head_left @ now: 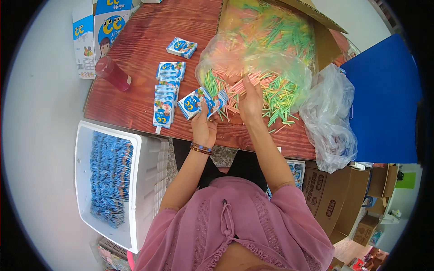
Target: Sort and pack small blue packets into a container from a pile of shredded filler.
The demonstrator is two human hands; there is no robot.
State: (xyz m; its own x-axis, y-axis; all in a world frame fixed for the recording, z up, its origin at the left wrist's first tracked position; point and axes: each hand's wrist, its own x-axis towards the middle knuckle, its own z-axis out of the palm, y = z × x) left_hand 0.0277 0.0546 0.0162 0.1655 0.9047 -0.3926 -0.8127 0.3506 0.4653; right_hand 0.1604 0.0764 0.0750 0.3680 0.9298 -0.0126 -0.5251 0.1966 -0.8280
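Several small blue-and-white packets (193,102), fanned out, are gripped between the thumb and fingers of my left hand (205,128) near the table's front edge. Just right of them, my right hand (251,104) pinches a bunch of thin pink sticks (251,80). It reaches into the mouth of a clear plastic bag (296,67) of loose pink, green and yellow sticks (276,99). Its fingertips are partly hidden among the sticks. To the left, an overlapping row of similar packets (163,108) lies on the table, with a thicker stack (181,47) beyond it.
The bag lies partly in a cardboard box (329,45) on the red-brown wooden table (135,110). A pink bottle (113,74) stands left. A white bin (147,162) of blue packets is at the lower left. Crumpled plastic (330,117) and a blue panel (384,99) are right.
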